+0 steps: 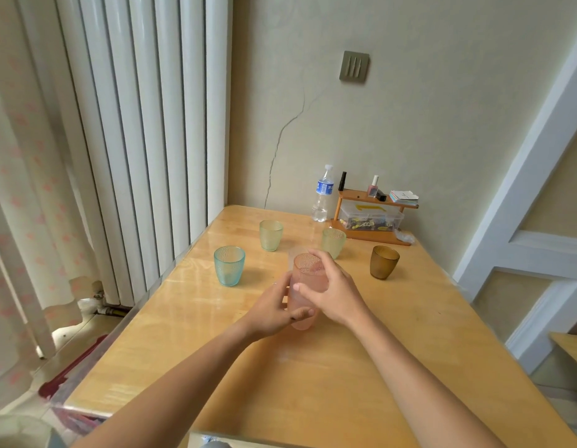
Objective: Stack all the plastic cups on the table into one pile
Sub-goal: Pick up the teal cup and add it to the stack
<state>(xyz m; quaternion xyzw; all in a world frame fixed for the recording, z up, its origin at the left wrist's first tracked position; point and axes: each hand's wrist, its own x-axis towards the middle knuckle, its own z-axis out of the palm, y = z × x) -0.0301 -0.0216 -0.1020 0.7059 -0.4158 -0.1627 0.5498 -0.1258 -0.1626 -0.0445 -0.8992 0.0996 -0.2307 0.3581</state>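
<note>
A short pile of pink plastic cups point(308, 273) stands upright on the wooden table point(313, 367) at its middle. My left hand point(274, 310) grips the lower cup from the left. My right hand point(334, 291) wraps the upper cup from the right. Four single cups stand apart behind them: a blue-green cup point(229, 266) at the left, a pale green cup point(271, 235) farther back, another pale green cup point(334, 242) partly behind my right hand, and a brown cup point(383, 262) at the right.
A water bottle point(322, 195) and a small wooden shelf point(371, 215) with a plastic box and little bottles stand at the table's far edge by the wall. A white radiator point(145, 140) runs along the left side. A white door frame point(523, 221) is at the right.
</note>
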